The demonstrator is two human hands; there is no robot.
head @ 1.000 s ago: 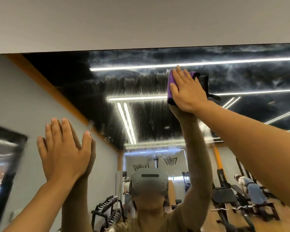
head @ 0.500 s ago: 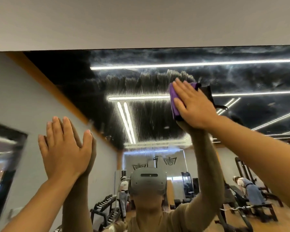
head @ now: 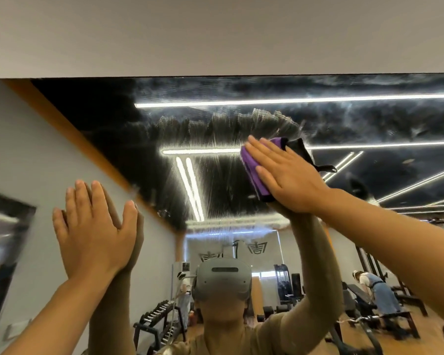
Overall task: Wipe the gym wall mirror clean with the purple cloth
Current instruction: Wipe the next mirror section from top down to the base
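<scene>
the right hand (head: 287, 180) lies flat with straight fingers, pressing the purple cloth (head: 254, 170) against the mirror (head: 215, 139), up high and right of the middle. the cloth is folded, its purple edge showing left of the fingers and a dark edge beyond the fingertips. hazy streaks (head: 241, 124) fan across the glass above and left of the cloth. the left hand (head: 95, 234) rests open and flat on the mirror, lower on the left, fingers up. a dumbbell rack (head: 162, 324) shows in the reflection below.
</scene>
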